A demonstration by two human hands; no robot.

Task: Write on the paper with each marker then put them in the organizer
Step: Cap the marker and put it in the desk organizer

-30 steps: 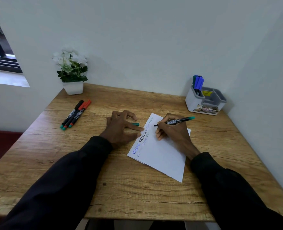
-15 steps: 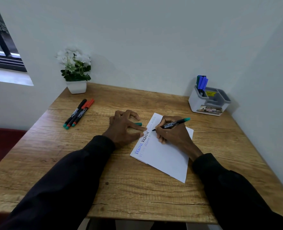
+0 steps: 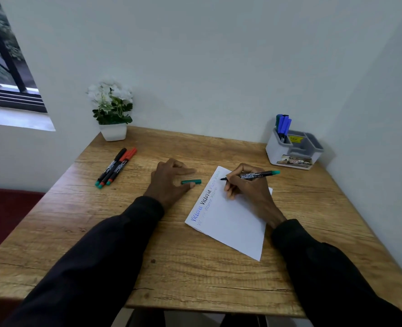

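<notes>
A white sheet of paper lies tilted on the wooden desk, with words in blue and black along its left edge. My right hand grips a black marker with a green end; its tip touches the paper near the top corner. My left hand rests flat on the desk to the left of the paper, fingers relaxed. A green marker cap lies by its thumb tip. Three capped markers, black and red, lie side by side at the far left.
A white and grey organizer stands at the back right corner with blue markers upright in one compartment. A potted white-flowered plant sits at the back left. Walls close the desk behind and on the right.
My left hand has slid left off the paper's edge, showing more of the green cap. My right hand and the marker have shifted toward the paper's top corner.
</notes>
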